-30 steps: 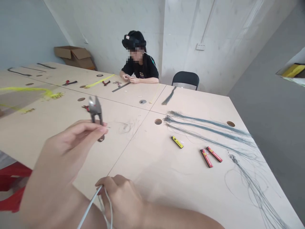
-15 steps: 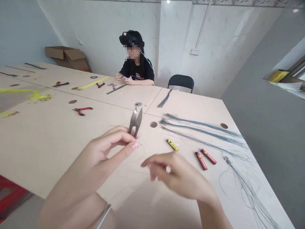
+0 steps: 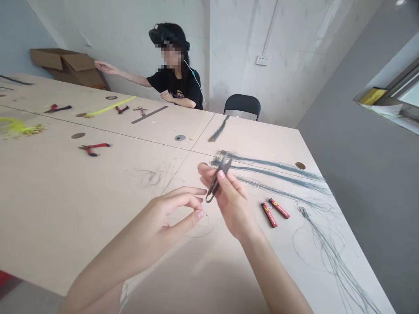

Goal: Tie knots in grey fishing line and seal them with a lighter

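My right hand (image 3: 236,208) holds a pair of metal thread snips (image 3: 213,186) between thumb and fingers, blades pointing up and away. Just left of it, my left hand (image 3: 175,213) has thumb and index finger pinched together on a thin cord (image 3: 207,216). The cord hangs in a fine loop beneath those fingertips, and much of it is too faint to follow. Behind the snips lie several bundles of blue-green cords (image 3: 275,165), their knotted ends partly covered by my right hand. Another loose bundle (image 3: 330,250) spreads at the right edge of the table.
Two red lighters (image 3: 269,214) lie right of my right wrist. Loose thread scraps (image 3: 152,176) and red-handled pliers (image 3: 94,148) are on the left. Across the table (image 3: 98,209) sits a co-worker (image 3: 176,83), one arm stretched toward a cardboard box (image 3: 72,67). A black chair (image 3: 242,104) stands behind.
The snips have passed from my left hand to my right, which has risen and closed on them. The co-worker's arm has reached out sideways. The view has shifted slightly right.
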`<state>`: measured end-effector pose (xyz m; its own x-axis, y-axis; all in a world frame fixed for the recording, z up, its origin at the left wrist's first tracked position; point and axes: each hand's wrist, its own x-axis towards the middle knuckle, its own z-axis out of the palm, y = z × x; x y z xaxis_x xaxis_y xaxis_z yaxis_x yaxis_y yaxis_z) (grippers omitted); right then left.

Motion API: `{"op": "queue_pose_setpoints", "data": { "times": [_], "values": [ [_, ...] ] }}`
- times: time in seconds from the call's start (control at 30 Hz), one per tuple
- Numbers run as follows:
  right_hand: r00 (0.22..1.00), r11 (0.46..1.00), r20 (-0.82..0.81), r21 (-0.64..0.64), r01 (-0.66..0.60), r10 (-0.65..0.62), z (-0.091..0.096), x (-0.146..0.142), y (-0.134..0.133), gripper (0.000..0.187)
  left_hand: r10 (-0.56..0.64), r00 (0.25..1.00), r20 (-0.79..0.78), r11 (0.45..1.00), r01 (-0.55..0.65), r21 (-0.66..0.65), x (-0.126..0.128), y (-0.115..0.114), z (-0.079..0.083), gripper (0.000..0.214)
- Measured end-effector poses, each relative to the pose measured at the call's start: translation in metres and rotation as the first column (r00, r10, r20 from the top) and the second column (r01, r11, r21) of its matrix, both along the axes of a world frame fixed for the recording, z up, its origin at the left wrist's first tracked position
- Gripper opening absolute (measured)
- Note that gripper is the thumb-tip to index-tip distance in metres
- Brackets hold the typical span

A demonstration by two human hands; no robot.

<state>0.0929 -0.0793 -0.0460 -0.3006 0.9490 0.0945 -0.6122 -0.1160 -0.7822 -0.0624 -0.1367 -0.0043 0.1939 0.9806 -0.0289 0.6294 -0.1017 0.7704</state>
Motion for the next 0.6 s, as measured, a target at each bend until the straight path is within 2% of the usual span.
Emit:
{"op": "queue_pose_setpoints", "data": {
  "times": [0.07,0.17,0.27,0.43,0.5,0.6],
  "values": [
    [1.0,1.0,-0.002,-0.018,0.012,-0.012,0.001,0.008,0.002,0.023,0.007,0.999,-0.036,1.0,-0.007,0.007,-0.004,0.001,-0.002,0.024],
    [0.982,0.992,0.141,-0.051,-0.117,0.123,0.001,0.019,-0.001,0.029,0.03,0.995,-0.095,0.999,-0.026,0.046,-0.01,0.005,-0.007,0.028],
    [0.914,0.969,0.321,-0.06,-0.24,0.247,0.0,0.022,-0.008,0.033,0.036,0.991,-0.126,0.997,-0.026,0.074,-0.013,0.011,-0.011,0.032],
    [0.866,0.966,0.444,0.006,-0.26,0.231,-0.003,0.019,-0.011,0.04,0.047,0.994,-0.097,0.995,-0.039,0.09,-0.009,0.015,-0.01,0.029],
    [0.86,0.958,0.447,0.024,-0.286,0.246,-0.003,0.02,-0.01,0.038,0.109,0.994,-0.029,0.99,-0.106,0.097,-0.012,0.005,-0.012,0.029],
    [0.847,0.955,0.469,0.026,-0.297,0.25,-0.001,0.026,-0.009,0.032,0.251,0.961,0.117,0.963,-0.261,0.074,-0.025,-0.029,-0.021,0.031]
  ]
}}
